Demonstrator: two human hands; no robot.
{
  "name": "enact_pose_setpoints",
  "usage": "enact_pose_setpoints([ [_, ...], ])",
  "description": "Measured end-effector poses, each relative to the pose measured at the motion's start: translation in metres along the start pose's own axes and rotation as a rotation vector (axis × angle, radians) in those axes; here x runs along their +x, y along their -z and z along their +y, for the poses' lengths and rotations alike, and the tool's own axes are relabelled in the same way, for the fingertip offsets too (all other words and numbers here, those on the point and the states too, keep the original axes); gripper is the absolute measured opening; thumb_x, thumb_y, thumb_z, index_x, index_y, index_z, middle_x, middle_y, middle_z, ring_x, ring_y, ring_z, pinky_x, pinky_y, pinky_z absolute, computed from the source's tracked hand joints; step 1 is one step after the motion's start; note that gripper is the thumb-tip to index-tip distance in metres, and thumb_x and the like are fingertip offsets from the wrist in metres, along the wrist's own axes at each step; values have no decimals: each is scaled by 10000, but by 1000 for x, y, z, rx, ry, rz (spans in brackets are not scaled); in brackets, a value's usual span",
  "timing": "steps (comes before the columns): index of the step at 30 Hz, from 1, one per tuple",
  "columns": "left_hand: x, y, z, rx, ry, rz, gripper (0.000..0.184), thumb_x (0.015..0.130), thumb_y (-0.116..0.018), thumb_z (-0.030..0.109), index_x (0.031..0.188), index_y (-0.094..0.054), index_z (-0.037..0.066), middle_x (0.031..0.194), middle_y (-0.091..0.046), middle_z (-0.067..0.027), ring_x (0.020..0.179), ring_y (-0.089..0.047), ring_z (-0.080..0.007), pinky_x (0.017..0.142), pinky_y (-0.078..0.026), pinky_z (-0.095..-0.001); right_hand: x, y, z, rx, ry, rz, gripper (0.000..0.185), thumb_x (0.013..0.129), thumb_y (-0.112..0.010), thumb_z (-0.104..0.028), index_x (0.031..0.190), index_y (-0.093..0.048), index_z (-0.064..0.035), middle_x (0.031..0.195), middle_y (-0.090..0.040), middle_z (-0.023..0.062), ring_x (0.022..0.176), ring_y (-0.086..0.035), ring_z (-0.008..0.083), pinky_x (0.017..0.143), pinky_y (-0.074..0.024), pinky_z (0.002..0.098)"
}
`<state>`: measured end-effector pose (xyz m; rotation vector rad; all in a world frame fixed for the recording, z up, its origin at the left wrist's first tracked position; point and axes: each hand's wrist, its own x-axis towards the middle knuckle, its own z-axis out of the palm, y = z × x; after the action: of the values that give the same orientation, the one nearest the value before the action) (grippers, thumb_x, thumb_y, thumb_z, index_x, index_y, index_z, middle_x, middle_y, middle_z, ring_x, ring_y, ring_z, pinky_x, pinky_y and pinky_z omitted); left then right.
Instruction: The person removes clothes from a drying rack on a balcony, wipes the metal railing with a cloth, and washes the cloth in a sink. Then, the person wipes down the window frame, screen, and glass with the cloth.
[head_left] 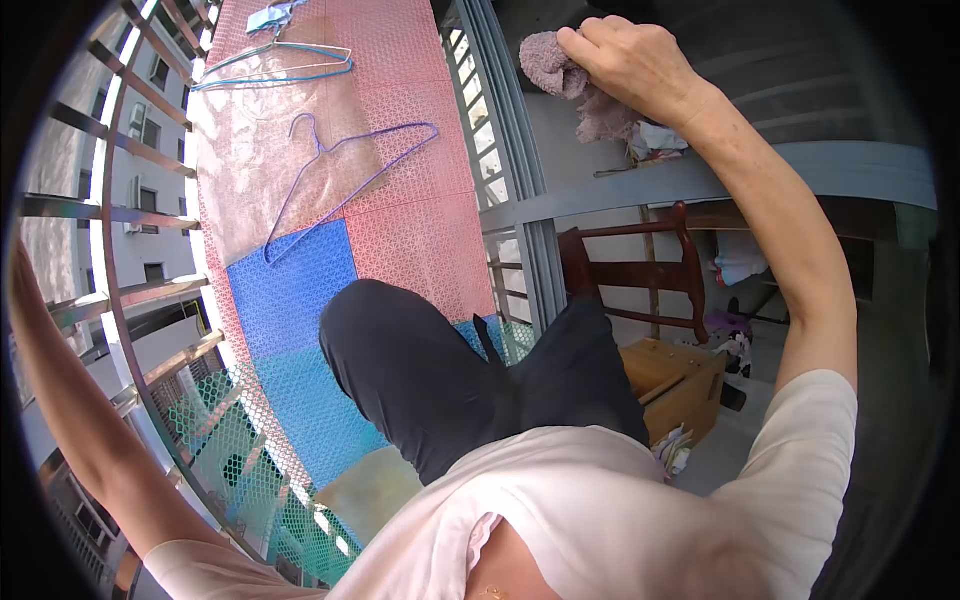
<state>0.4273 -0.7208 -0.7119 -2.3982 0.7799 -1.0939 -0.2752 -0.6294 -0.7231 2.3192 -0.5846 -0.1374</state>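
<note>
My right hand (632,68) is raised at the upper right, with its fingers closed around a bunched, fuzzy greyish-pink cloth (553,65). Part of the cloth hangs below the fingers, in front of the dark opening past the grey frame. Reaching up along the left edge beside the railing, my left forearm (75,430) runs out of the picture, so the left hand is hidden. A purple clothes hanger (345,145) lies on the mats in front of my knees. Farther off lie blue and white hangers (285,68), with a light-blue clip piece (270,18) beyond them.
Metal railing bars (112,150) with green mesh (215,425) line the left side. Pink (410,240) and blue mats (295,290) cover the ledge. A grey window frame (505,120) stands at right, with a dark wooden chair (650,275) and a wooden stool (675,385) beyond.
</note>
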Motion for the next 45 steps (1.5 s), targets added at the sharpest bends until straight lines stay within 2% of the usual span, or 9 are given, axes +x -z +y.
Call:
enact_pose_setpoints([
  [4,10,-26,-3,7,42,280,350,773,-602,228,1079,-587,57,761,-605,-5,840,-594,-140,770,-466,-382,5,12,-8,26,63,92,252,724,-619,-92,970,-569,-110,720,-538,4,686,-604,130,512,-489,245],
  [10,8,-28,-20,-256,19,33,471,765,-666,209,1168,-507,23,930,-592,-77,925,-581,-208,778,-461,-387,-7,25,-45,268,-31,236,263,720,-645,-97,977,-589,-94,698,-541,2,655,-604,124,487,-485,228],
  [18,-99,-22,24,-1763,417,-213,670,754,-751,184,1287,-401,-22,1156,-574,-173,1039,-562,-300,790,-455,-393,-143,-21,-163,918,-63,124,117,765,-549,-122,859,-547,-53,723,-554,76,669,-617,229,552,-522,317],
  [21,-283,169,81,-1953,-68,-590,594,857,-649,360,1284,-465,-10,1128,-611,-156,1046,-583,-250,837,-457,-337,-202,-36,-209,1242,-132,-403,213,777,-588,-173,946,-618,-47,803,-650,140,764,-655,313,636,-525,419],
  [25,-425,406,120,-2572,-970,-523,343,953,-519,298,1136,-585,15,1014,-632,-92,1005,-598,-161,830,-478,-287,-283,-113,-217,1287,-437,-450,208,784,-579,-146,972,-639,-82,843,-677,140,802,-660,303,690,-509,441],
  [29,-453,472,97,-2739,-1281,-1025,415,897,-565,324,1165,-542,7,1046,-631,-131,928,-641,-206,774,-536,-304,-319,-129,-214,1402,-710,-344,136,748,-533,-85,867,-575,-32,808,-642,192,793,-612,397,686,-466,500],
  [35,-495,516,75,-2749,-486,-615,302,895,-531,230,1090,-573,3,972,-643,-124,862,-644,-222,726,-544,-318,-333,-136,-128,1536,-766,-185,155,761,-527,-95,894,-545,-16,799,-629,199,783,-594,416,692,-463,491],
  [41,-508,520,70,-2924,95,-636,286,925,-467,231,1081,-564,12,1017,-619,-101,926,-608,-219,813,-503,-336,-281,-43,25,2082,-786,528,281,906,-601,-172,1126,-568,-2,1030,-650,75,981,-591,143,856,-461,292],
  [45,-534,557,76,-2810,441,-381,395,951,-404,317,1170,-524,11,1149,-569,-126,1070,-547,-242,936,-441,-363,-254,33,89,2163,-487,1030,267,927,-567,-216,1118,-590,-32,1061,-629,137,995,-613,249,859,-480,360],
])
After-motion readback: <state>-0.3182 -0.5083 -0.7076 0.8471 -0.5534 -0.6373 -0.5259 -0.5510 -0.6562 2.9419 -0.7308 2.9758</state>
